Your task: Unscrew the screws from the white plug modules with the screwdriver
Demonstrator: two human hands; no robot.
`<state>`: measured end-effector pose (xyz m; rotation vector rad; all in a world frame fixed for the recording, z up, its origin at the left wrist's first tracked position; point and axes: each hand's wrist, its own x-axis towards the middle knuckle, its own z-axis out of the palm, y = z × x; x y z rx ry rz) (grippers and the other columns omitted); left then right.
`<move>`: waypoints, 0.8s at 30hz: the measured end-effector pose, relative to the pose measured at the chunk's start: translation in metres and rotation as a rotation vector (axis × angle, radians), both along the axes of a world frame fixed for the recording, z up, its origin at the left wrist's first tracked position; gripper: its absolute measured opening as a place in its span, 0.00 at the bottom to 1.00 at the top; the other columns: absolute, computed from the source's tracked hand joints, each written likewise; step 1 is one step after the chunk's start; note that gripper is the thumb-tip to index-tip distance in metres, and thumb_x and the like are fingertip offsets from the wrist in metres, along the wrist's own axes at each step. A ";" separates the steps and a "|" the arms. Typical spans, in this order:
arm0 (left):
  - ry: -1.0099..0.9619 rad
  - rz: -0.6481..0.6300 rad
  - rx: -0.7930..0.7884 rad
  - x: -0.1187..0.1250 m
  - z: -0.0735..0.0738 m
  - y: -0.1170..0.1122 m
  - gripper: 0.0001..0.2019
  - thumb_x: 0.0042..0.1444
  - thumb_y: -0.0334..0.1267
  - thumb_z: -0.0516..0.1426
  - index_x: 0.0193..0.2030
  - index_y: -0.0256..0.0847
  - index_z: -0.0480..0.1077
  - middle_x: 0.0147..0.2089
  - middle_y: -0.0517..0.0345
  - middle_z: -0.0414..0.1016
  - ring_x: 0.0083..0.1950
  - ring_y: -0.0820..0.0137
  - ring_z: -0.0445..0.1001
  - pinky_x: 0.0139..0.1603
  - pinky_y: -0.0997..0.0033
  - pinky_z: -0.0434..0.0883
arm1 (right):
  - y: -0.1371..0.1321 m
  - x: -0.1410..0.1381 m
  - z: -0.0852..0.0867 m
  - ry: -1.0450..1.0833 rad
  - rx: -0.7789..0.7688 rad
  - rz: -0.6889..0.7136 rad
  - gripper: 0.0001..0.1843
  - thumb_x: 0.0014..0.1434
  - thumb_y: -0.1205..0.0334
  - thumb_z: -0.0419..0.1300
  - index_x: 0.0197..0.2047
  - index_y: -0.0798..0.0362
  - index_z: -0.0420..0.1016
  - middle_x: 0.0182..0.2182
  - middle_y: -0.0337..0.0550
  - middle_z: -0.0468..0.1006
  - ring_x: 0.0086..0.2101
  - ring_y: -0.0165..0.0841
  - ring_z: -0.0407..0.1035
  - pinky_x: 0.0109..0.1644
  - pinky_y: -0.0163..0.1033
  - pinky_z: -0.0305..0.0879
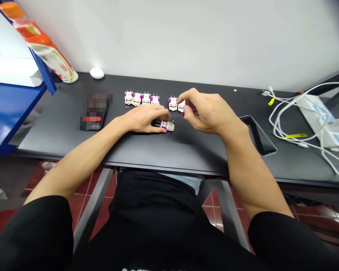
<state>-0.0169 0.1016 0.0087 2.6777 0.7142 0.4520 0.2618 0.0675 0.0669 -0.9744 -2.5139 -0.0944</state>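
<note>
My left hand (147, 118) rests on the dark table, its thumb and fingers closed around a small white and purple plug (167, 125) with metal pins. Pinched in my right hand (203, 111) is a screwdriver (178, 117) with a red handle, mostly hidden by the fingers. Its thin shaft slants down to the left, and the tip meets the plug or lies just beside it. Behind my left hand stand several similar white and purple plugs (146, 98) in a row. Another such plug (173, 103) stands near my right fingers, with one more partly hidden beside it.
Tiny screws (127, 107) lie by the row. To the left are a dark phone (94, 114), a white oval object (96, 73) and an orange and white bottle (49, 52). On the right lie a framed dark panel (258, 135), white cables (279, 120) and a white box (322, 120).
</note>
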 end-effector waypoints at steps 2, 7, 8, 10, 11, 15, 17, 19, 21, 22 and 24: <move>-0.005 -0.015 0.013 0.000 -0.001 0.000 0.17 0.73 0.52 0.64 0.61 0.46 0.80 0.55 0.47 0.85 0.51 0.57 0.82 0.53 0.61 0.73 | 0.000 0.000 -0.001 0.002 -0.004 -0.013 0.15 0.74 0.63 0.52 0.58 0.50 0.76 0.35 0.41 0.85 0.30 0.37 0.74 0.36 0.43 0.59; -0.002 -0.042 0.041 -0.001 -0.004 0.003 0.16 0.75 0.52 0.63 0.62 0.48 0.83 0.58 0.46 0.85 0.53 0.57 0.83 0.54 0.61 0.74 | 0.001 -0.001 -0.003 0.005 0.005 -0.030 0.15 0.75 0.62 0.52 0.59 0.49 0.75 0.35 0.41 0.85 0.32 0.37 0.76 0.36 0.42 0.61; 0.003 -0.046 0.042 -0.001 -0.004 0.003 0.17 0.75 0.52 0.63 0.62 0.48 0.83 0.57 0.46 0.85 0.52 0.57 0.83 0.54 0.61 0.74 | 0.000 -0.001 -0.002 0.003 0.008 -0.025 0.15 0.75 0.62 0.52 0.59 0.50 0.75 0.34 0.41 0.85 0.31 0.37 0.76 0.35 0.42 0.60; 0.014 -0.055 0.047 -0.001 -0.004 0.004 0.17 0.76 0.52 0.62 0.62 0.49 0.83 0.57 0.46 0.85 0.52 0.56 0.83 0.54 0.60 0.74 | 0.000 -0.001 -0.001 0.002 0.016 -0.009 0.15 0.76 0.62 0.52 0.58 0.53 0.76 0.34 0.42 0.84 0.31 0.36 0.76 0.35 0.42 0.61; 0.020 -0.056 0.049 -0.001 -0.003 0.004 0.17 0.76 0.52 0.62 0.62 0.49 0.83 0.57 0.47 0.85 0.52 0.56 0.83 0.54 0.60 0.74 | 0.000 -0.001 -0.001 0.010 0.027 0.003 0.15 0.76 0.62 0.51 0.58 0.54 0.76 0.34 0.42 0.84 0.31 0.36 0.76 0.35 0.43 0.61; 0.018 -0.051 0.045 -0.001 -0.001 0.002 0.15 0.76 0.51 0.63 0.61 0.50 0.83 0.56 0.49 0.85 0.50 0.58 0.83 0.52 0.62 0.73 | 0.002 0.003 -0.003 0.057 0.064 0.021 0.14 0.76 0.62 0.52 0.58 0.50 0.75 0.35 0.40 0.84 0.31 0.35 0.76 0.35 0.42 0.64; 0.009 -0.041 0.028 -0.002 0.000 0.001 0.15 0.74 0.50 0.64 0.62 0.49 0.82 0.56 0.49 0.85 0.49 0.59 0.82 0.51 0.62 0.72 | 0.004 0.005 -0.004 0.061 0.067 0.003 0.13 0.77 0.61 0.52 0.59 0.48 0.74 0.36 0.39 0.84 0.30 0.35 0.75 0.35 0.43 0.65; -0.003 -0.017 0.006 -0.002 0.001 0.001 0.18 0.72 0.49 0.66 0.63 0.47 0.79 0.56 0.49 0.85 0.49 0.59 0.82 0.51 0.62 0.73 | 0.005 0.006 -0.004 0.058 0.074 -0.018 0.13 0.77 0.61 0.52 0.58 0.47 0.75 0.35 0.39 0.84 0.30 0.36 0.73 0.35 0.44 0.65; -0.023 0.027 -0.004 -0.003 0.001 0.002 0.20 0.69 0.48 0.68 0.64 0.45 0.77 0.54 0.48 0.84 0.50 0.58 0.82 0.52 0.62 0.74 | 0.005 0.007 -0.004 0.064 0.090 -0.027 0.14 0.76 0.61 0.52 0.58 0.49 0.76 0.34 0.41 0.83 0.29 0.37 0.72 0.34 0.45 0.64; -0.036 0.055 -0.002 -0.004 0.001 0.003 0.20 0.68 0.47 0.68 0.63 0.44 0.77 0.53 0.48 0.84 0.50 0.58 0.82 0.52 0.62 0.74 | 0.006 0.007 -0.004 0.071 0.098 -0.030 0.14 0.75 0.61 0.52 0.58 0.50 0.76 0.34 0.41 0.83 0.28 0.37 0.71 0.34 0.45 0.64; -0.064 0.116 0.011 -0.006 0.001 0.006 0.20 0.67 0.46 0.69 0.62 0.43 0.77 0.52 0.48 0.83 0.51 0.58 0.82 0.54 0.61 0.75 | 0.006 0.008 -0.003 0.084 0.106 -0.031 0.15 0.75 0.61 0.52 0.58 0.50 0.76 0.33 0.40 0.82 0.28 0.36 0.71 0.33 0.44 0.63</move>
